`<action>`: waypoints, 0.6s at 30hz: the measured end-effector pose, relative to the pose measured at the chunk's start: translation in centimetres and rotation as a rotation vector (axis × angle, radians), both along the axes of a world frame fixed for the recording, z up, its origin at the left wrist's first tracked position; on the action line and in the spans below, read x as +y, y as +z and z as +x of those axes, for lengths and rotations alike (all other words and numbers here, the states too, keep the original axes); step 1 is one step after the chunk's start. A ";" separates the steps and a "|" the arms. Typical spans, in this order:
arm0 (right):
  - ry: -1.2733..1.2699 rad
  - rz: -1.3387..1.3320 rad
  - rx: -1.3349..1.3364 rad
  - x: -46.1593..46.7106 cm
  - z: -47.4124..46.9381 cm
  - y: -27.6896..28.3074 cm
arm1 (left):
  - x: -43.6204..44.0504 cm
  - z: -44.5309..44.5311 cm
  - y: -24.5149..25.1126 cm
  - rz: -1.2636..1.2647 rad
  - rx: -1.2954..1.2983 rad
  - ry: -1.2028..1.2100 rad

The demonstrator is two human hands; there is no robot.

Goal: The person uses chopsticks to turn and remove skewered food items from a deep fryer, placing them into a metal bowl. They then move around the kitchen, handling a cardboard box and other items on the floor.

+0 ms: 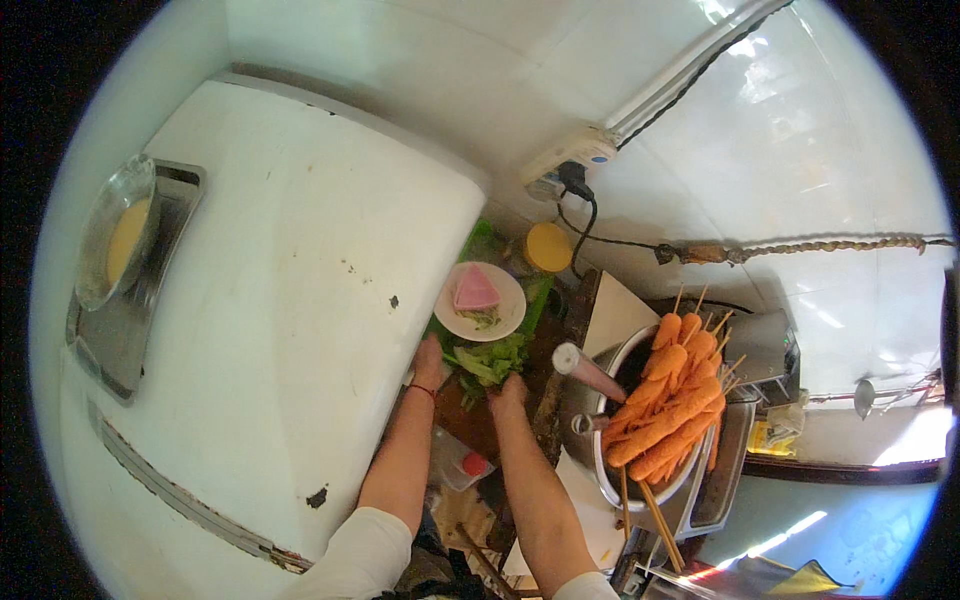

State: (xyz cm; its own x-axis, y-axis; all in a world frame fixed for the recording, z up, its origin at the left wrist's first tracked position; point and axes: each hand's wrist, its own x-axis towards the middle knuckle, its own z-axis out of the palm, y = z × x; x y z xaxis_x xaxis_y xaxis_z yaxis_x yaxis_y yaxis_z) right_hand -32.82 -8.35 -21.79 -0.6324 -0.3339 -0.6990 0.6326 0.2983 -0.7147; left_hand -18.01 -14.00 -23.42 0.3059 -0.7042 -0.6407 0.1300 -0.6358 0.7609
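Observation:
Bunched leafy greens (491, 360), probably lettuce, lie low on the brown surface between my hands. My right hand (510, 391) grips their right edge, its fingertips partly hidden by the leaves. At their left side is my left hand (429, 364), close against the white appliance; its fingers are mostly hidden, so its hold is unclear. Just beyond the greens stands a white plate (444, 313) bearing a pink wedge-shaped piece (475, 289) and some shredded green bits. Part of a green board or tray (536, 304) shows under and beside the plate.
The tall white chest-like appliance (300, 262) walls off the left, carrying a metal tray (161, 300) with a bowl of yellow liquid (127, 240). On the right, a steel pot (581, 450) holds several orange-coated skewers (675, 420). A yellow-lidded jar (548, 247) and plugged-in power strip (574, 157) sit behind.

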 end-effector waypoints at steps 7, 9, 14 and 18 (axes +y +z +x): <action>0.083 -0.212 -0.252 0.6 -3.9 -4.7 | 1.0 -0.1 -2.1 0.144 0.474 0.207; 0.079 -0.260 -0.285 0.9 -4.2 -5.4 | 1.3 -0.5 -2.1 0.195 0.485 0.258; -0.066 -0.323 -0.232 3.1 -2.5 -6.8 | 2.8 0.3 -0.2 0.124 0.520 0.333; -0.055 -0.315 -0.213 4.1 -1.4 -5.8 | 4.2 1.5 2.1 0.066 0.576 0.361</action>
State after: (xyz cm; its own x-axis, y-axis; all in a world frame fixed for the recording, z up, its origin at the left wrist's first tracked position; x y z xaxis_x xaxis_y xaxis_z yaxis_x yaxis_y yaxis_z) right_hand -34.26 -4.26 -27.58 -0.5071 -0.5230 -0.6850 0.7857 0.0461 -0.6168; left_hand -16.48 -9.81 -21.30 0.1113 -0.5763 -0.8096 0.7151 -0.5193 0.4679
